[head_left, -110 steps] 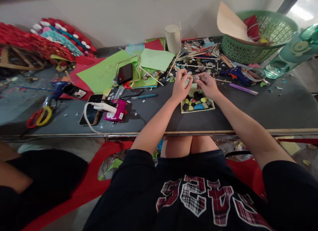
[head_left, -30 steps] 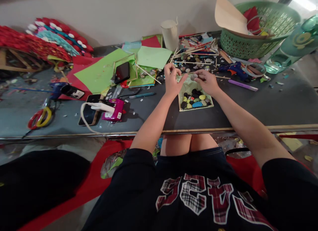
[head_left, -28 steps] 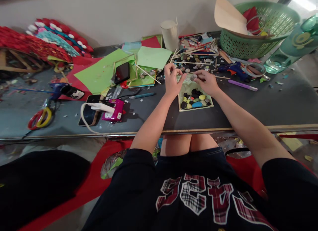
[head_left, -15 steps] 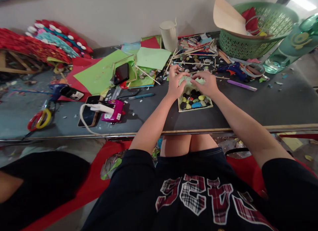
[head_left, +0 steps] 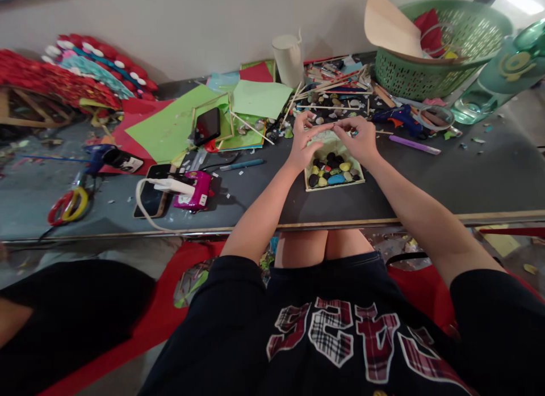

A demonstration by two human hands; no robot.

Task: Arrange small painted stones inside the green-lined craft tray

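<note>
A shallow frame (head_left: 335, 188) with pale edges lies on the dark table in front of me. Painted pebbles (head_left: 336, 179) in black, yellow and blue, with a touch of red, fill its near part. Over its far left corner is my left hand (head_left: 303, 142), thumb and index finger spread apart, nothing visible between them. My right hand (head_left: 358, 139) is over the far right side, its thumb and fingers pinched together. Those fingertips meet the tip of my left index finger. Whatever is in the pinch, if anything, is too small to make out.
Behind my hands lie loose pebbles and thin wooden sticks (head_left: 336, 88). To the right are a blue glue gun (head_left: 398, 117), a purple stick (head_left: 414, 145), a green basket (head_left: 426, 78) and a bottle (head_left: 489, 84). Leftward are coloured papers, phones, scissors (head_left: 68, 206) and a person's dark sleeve.
My right hand has lifted slightly and its fingertips have come to my left index fingertip. The left index finger has straightened toward them. The frame and pebbles have stayed put.
</note>
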